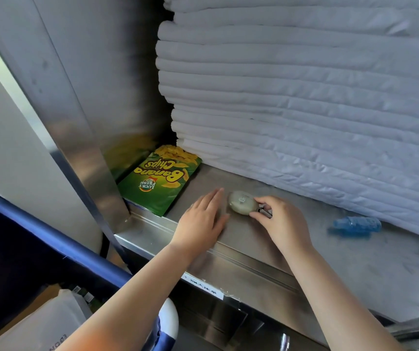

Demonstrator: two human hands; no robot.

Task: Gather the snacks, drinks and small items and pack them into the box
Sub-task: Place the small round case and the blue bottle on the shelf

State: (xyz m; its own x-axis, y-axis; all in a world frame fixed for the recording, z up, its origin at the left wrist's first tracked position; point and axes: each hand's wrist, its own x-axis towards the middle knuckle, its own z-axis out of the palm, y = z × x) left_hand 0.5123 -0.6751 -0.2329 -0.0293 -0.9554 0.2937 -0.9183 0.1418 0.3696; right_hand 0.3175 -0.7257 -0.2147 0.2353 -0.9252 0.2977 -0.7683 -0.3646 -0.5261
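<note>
Nearest, at 7 o'clock, a cardboard box [41,296] held a pale grey packet [51,323] with a few dark letters too cut off to read. A blue rail [59,236] ran above it. A white label [203,287] stuck on the front lip of the steel counter [254,244] bore small characters I could not make out.

At centre, the left hand [203,219] lay flat on the counter, fingers straight and together, holding nothing. Just beside it at 3 o'clock sat a round case [242,202], pale cream and glossy, with a small dark metal ring at its right edge. The right hand [281,219] had curled fingers and thumb pinching that edge.

At 10 o'clock from the case, a green bag [162,181] lay flat in the corner, reading "Banana Chips" and "LUCKY FRESH" upside down, with yellow chips pictured. At 3 o'clock, well apart, a blue bottle [355,225] lay on its side. Behind everything rose a stack of folded white linens [292,84].
</note>
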